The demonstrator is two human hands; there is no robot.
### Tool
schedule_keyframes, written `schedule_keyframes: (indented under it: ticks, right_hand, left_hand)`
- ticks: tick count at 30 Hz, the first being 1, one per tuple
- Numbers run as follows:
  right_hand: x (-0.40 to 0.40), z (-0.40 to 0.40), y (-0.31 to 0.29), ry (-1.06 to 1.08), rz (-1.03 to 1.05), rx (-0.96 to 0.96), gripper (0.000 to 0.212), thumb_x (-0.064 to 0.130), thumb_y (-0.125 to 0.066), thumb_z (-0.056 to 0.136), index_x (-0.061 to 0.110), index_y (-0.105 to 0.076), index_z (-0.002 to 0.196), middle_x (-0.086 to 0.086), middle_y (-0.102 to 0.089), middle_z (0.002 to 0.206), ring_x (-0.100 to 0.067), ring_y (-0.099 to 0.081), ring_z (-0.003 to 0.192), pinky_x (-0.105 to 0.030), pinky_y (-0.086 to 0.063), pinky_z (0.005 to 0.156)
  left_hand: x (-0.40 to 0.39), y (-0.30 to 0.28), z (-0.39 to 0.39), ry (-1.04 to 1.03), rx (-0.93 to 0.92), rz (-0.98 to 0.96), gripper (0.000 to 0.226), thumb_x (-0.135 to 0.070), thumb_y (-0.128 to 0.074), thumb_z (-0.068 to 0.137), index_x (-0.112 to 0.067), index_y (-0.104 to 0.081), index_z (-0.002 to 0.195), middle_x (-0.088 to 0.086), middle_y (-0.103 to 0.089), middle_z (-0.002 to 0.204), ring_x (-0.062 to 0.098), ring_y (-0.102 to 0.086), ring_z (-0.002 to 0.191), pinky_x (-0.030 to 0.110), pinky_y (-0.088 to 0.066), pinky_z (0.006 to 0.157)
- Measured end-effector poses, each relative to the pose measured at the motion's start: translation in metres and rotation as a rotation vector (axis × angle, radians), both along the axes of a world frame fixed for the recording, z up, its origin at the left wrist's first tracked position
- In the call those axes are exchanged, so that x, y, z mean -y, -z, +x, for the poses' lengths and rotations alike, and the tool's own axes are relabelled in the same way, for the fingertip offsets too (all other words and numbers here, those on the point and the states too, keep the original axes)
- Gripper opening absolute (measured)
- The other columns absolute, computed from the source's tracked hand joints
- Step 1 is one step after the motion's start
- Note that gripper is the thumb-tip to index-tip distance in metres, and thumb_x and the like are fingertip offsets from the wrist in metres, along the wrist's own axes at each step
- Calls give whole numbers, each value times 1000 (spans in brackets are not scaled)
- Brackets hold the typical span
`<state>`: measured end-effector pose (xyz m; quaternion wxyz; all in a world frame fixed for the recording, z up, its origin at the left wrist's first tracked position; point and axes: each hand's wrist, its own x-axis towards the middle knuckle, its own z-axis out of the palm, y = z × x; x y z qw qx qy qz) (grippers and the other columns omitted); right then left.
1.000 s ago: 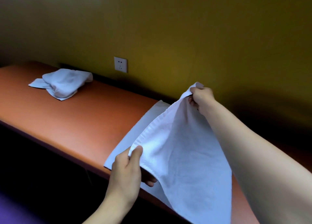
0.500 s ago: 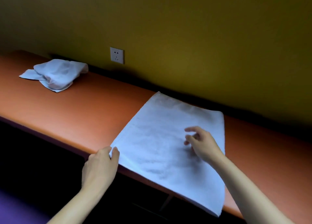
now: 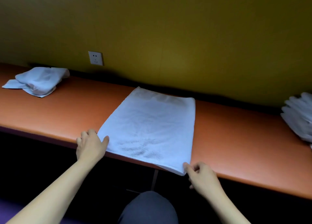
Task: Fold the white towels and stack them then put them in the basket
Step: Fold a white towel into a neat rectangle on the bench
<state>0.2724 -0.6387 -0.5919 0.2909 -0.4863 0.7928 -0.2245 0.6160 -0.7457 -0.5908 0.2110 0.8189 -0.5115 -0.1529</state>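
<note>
A white towel [image 3: 150, 124], folded over once, lies flat across the orange counter [image 3: 70, 112], its near edge hanging slightly over the front. My left hand [image 3: 91, 144] rests at the towel's near left corner, thumb on the cloth. My right hand [image 3: 200, 176] pinches the near right corner between thumb and fingers. A crumpled pile of white towels [image 3: 38, 81] sits at the far left of the counter. A stack of folded white towels [image 3: 300, 115] shows at the right edge. No basket is in view.
A yellow wall with a white power socket [image 3: 95, 58] runs behind the counter. Below the counter's front edge it is dark. My knee in dark cloth [image 3: 148, 208] shows at the bottom middle.
One second ago both hands held the towel up; it now lies folded flat. My right hand moved from the towel's middle to its near right corner. The view shifted right, revealing the stack.
</note>
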Motion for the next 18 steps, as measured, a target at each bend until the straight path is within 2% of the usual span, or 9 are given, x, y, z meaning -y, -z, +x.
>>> schedule_keyframes:
  ticks: [4, 8, 10, 13, 15, 16, 18]
  right_hand:
    - [-6, 15, -1, 48, -62, 167, 39, 54, -65, 80, 16, -60, 76, -1, -70, 61, -19, -70, 55, -45, -60, 65]
    - [-6, 14, -8, 84, -89, 201, 16, 30, -61, 88, 16, -57, 82, 1, -70, 58, -16, -69, 54, -43, -60, 68]
    - [-3, 6, -11, 119, -113, 259, 8, 23, -60, 88, 17, -55, 89, 5, -71, 57, -21, -71, 63, -47, -59, 73]
    - [-4, -10, -21, 159, -203, 285, 19, 16, -60, 87, 28, -48, 97, 7, -72, 59, -24, -72, 69, -48, -59, 72]
    - [-10, -19, -33, 137, -257, 277, 28, 14, -56, 90, 35, -44, 105, -4, -70, 57, -18, -69, 63, -35, -53, 62]
    - [-13, -23, -40, 118, -282, 265, 31, 12, -53, 91, 37, -45, 108, -8, -69, 59, -14, -67, 57, -30, -48, 57]
    - [-15, -34, -46, 93, -329, 253, 26, 9, -51, 91, 31, -56, 104, -12, -67, 67, -9, -60, 46, -28, -43, 54]
  left_hand:
    - [-3, -8, -7, -36, -143, 17, 47, -31, -59, 94, 1, -49, 127, 23, -58, 128, 45, -50, 120, 44, -42, 90]
    - [-21, -10, -16, -76, -269, -48, 46, -27, -56, 97, 4, -51, 131, 25, -57, 131, 44, -51, 121, 42, -41, 88]
    - [-32, -13, -20, -123, -383, -100, 40, -26, -59, 96, 2, -57, 124, 23, -61, 120, 41, -55, 110, 40, -41, 85]
    - [-49, -15, -25, -219, -626, -187, 36, -20, -70, 85, -1, -61, 114, 13, -64, 107, 32, -60, 94, 40, -49, 86]
    - [-63, -12, -26, -205, -792, -193, 54, -25, -75, 71, -10, -56, 119, 12, -70, 106, 34, -69, 92, 48, -56, 89]
    - [-72, -13, -28, -169, -867, -198, 56, -24, -74, 73, -17, -52, 124, 12, -73, 103, 34, -72, 90, 52, -58, 86]
    - [-89, -14, -32, -66, -934, -215, 47, -10, -64, 89, -35, -53, 128, 8, -76, 94, 30, -75, 83, 49, -60, 79]
